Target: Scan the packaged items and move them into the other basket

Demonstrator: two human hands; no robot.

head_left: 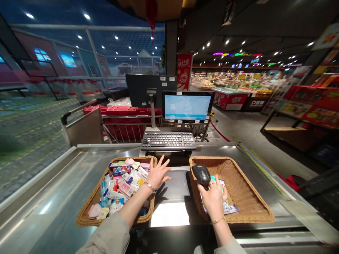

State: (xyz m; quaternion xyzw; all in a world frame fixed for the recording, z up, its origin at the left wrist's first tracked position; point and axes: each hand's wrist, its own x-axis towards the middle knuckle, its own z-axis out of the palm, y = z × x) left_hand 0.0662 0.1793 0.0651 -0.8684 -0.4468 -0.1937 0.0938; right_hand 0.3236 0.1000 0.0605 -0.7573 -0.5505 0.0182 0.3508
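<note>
Left hand: here it is, the left hand (157, 174), palm down, fingers fanned wide and gripping nothing, above the right rim of the left basket; whether it touches the rim I can't tell.
Right hand: over on the other side, the right hand (214, 201) is closed round the scanner (200, 174), its handle hidden behind the fingers.
Scanner: black, head up and to the left of the hand, over the near-left part of the right basket (243, 187).
Left basket: the left basket (152, 208) is packed with small goods (125, 188), pink, blue, white and red, tubes and packets all jumbled together.
Right basket: just a few packets (231, 209) here, lying under and beside the right hand, partly covered by it; the wicker on the right side lies bare.
Counter: both baskets sit on the metal counter (53, 187), apart, with a bright patch between them.
Keyboard: straight ahead, the black keyboard (169, 140) stands beyond the baskets.
Screen: behind that, the screen (188, 107) glows pale blue, a second monitor (143, 88) turned back-on beside it.
</note>
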